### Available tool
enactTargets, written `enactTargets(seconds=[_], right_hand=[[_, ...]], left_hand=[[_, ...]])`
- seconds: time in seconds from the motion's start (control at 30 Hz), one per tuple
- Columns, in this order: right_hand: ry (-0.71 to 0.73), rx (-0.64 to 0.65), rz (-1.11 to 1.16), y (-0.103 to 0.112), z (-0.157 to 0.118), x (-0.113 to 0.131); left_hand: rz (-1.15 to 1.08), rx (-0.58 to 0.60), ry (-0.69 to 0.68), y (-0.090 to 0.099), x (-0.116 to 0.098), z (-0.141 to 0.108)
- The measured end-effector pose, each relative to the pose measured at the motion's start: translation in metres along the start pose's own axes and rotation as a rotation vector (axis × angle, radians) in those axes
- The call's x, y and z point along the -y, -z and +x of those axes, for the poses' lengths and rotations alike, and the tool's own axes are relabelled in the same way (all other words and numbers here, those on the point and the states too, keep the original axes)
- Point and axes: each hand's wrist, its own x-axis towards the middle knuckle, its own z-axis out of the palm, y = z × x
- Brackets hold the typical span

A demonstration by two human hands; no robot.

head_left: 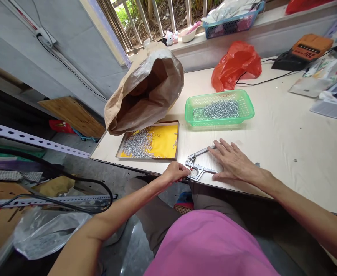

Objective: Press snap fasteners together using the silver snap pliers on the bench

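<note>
A silver plier-like hand tool [199,171] with a coil spring lies at the table's front edge, its two handles spread apart. At its jaw end, beside a small red part, the fingers of my left hand [176,172] are pinched together; what they hold is too small to make out. My right hand [233,161] is spread, palm down, over the handle ends, with its fingers apart. Left of the tool, a shallow tray [164,147] with a yellow bottom holds a heap of small silver metal pieces [138,145]. Similar pieces lie in a green plastic basket [191,119] behind the tool.
An open brown paper bag [168,82] leans over the tray's back edge. Farther back are a red plastic bag [234,65] and an orange-and-black device [311,46] with a cable. A grey bin [334,111] stands at the right. The table's front edge is close to my lap.
</note>
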Motion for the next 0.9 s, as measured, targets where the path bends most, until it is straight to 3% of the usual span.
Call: enactTargets(seconds=[0.17, 0.5, 0.6, 0.67, 0.77, 0.9], right_hand=[[0.03, 0.065, -0.002, -0.005, 0.01, -0.008], [-0.04, 0.079, 0.018, 0.006, 0.008, 0.004], [-0.037, 0.062, 0.052, 0.011, 0.005, 0.008], [-0.044, 0.058, 0.068, 0.015, 0.004, 0.011], [-0.06, 0.077, 0.068, 0.019, 0.003, 0.016], [-0.063, 0.084, 0.067, 0.02, 0.003, 0.018]], left_hand=[[-0.008, 0.0, -0.015, 0.0, 0.005, 0.002], [0.005, -0.037, -0.001, -0.002, 0.003, -0.002], [0.11, -0.066, -0.015, -0.003, 0.0, -0.008], [0.278, -0.198, -0.115, -0.006, -0.004, -0.015], [0.58, -0.386, -0.418, -0.014, -0.015, -0.021], [0.821, -0.283, -0.748, -0.026, -0.036, -0.004]])
